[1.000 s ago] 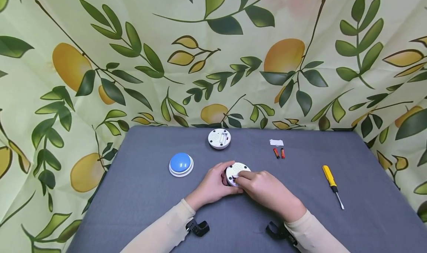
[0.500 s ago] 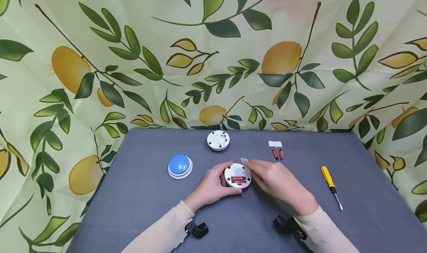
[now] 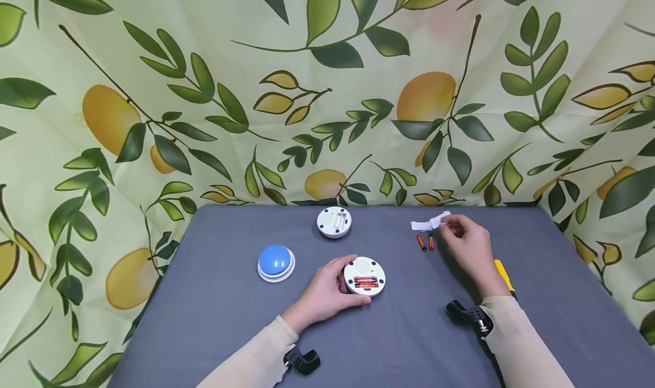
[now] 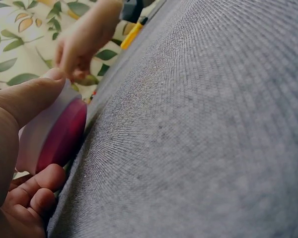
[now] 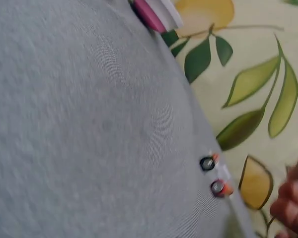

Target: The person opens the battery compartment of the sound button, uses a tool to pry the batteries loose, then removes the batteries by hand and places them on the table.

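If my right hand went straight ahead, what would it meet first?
Past the white cover it holds, your right hand would probably meet the other cover, though depth there is unclear.

Head view bright, evenly lit; right wrist view dimmer, fingers (image 5: 291, 209) blurred.

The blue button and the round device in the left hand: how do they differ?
The blue button sits top up; the round device shows its underside, with red batteries in it.
The button's dome is blue; the device's, in the left wrist view, is pink.
The button stands free on the table; the left hand holds the device.
Both have round white bases.
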{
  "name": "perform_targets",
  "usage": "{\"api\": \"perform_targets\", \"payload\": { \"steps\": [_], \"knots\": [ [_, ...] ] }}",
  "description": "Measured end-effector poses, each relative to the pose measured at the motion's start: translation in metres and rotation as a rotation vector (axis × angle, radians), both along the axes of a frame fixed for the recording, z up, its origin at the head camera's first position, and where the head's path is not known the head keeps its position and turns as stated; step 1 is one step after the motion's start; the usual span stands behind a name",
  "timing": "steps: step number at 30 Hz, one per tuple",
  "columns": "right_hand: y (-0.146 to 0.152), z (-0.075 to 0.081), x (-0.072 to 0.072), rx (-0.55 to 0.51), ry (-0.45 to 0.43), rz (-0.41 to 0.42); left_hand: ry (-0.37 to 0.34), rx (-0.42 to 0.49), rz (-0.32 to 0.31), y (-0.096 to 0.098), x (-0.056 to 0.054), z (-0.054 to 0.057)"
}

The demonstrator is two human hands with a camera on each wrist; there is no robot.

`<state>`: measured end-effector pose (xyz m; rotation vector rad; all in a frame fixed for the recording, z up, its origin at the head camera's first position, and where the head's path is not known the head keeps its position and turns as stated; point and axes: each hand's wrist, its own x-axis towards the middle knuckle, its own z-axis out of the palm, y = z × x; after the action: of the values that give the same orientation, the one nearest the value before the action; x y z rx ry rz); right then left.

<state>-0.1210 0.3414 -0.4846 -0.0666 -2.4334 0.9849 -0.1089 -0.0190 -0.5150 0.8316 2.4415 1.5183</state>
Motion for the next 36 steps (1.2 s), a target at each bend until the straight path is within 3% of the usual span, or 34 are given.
{"api": "perform_targets", "payload": {
  "steps": [3, 7, 18, 27, 31, 33, 36],
  "knots": [
    [0.01, -0.009, -0.003, -0.017, -0.092, -0.095, -0.01, 0.01, -0.003, -0.001, 0.004, -0.001],
    [0.017, -0.017, -0.009, -0.001, -0.196, -0.115, -0.019, 0.021, 0.006, -0.003, 0.007, -0.001],
    [0.025, -0.013, -0.01, 0.096, -0.251, -0.128, -0.009, 0.018, -0.011, 0.0, 0.003, 0.001],
    [0.018, -0.016, -0.005, 0.144, -0.306, -0.091, -0.01, 0.019, -0.017, -0.005, 0.009, -0.004],
    [0.012, -0.006, 0.0, 0.141, -0.243, -0.094, -0.012, 0.032, -0.023, -0.004, 0.009, -0.004],
    [0.009, 0.006, 0.002, 0.169, -0.228, -0.065, -0.002, 0.039, -0.022, -0.003, 0.007, -0.002],
    [0.008, 0.028, 0.016, 0.255, -0.264, -0.036, -0.006, 0.037, -0.03, -0.001, 0.007, -0.002]
  ]
}}
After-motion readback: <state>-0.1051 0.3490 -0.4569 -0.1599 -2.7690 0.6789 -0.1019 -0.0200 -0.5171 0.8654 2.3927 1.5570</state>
